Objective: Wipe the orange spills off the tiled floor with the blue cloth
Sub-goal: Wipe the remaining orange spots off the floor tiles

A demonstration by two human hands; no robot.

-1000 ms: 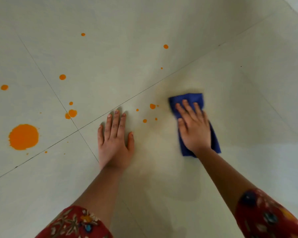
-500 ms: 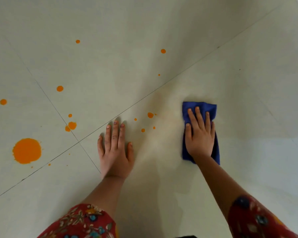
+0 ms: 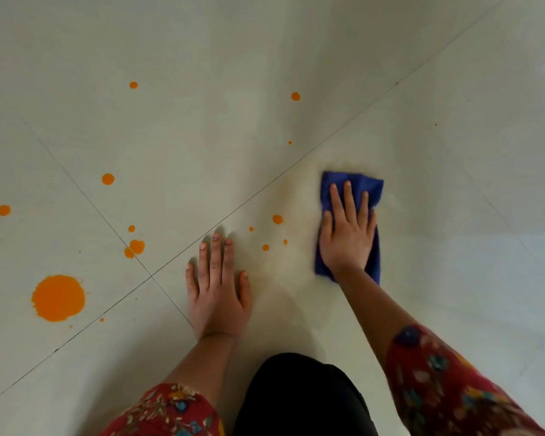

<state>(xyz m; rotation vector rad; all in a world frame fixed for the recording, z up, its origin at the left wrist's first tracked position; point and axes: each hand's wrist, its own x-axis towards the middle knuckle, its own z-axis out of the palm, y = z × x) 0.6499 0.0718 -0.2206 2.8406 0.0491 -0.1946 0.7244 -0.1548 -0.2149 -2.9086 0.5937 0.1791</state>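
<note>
Our right hand [image 3: 346, 237] presses flat, fingers straight, on the blue cloth [image 3: 353, 184] right of centre. Our left hand [image 3: 216, 294] lies spread on the tiled floor [image 3: 453, 184]. Orange spills [image 3: 58, 298] dot the left; we read no writing.

Both hands, left [image 3: 216, 294] and right [image 3: 346, 234], lie flat (fingers straight).

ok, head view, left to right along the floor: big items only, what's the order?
Large orange puddle → left hand flat on the tile → cluster of small orange drops → right hand pressing the blue cloth.
</note>
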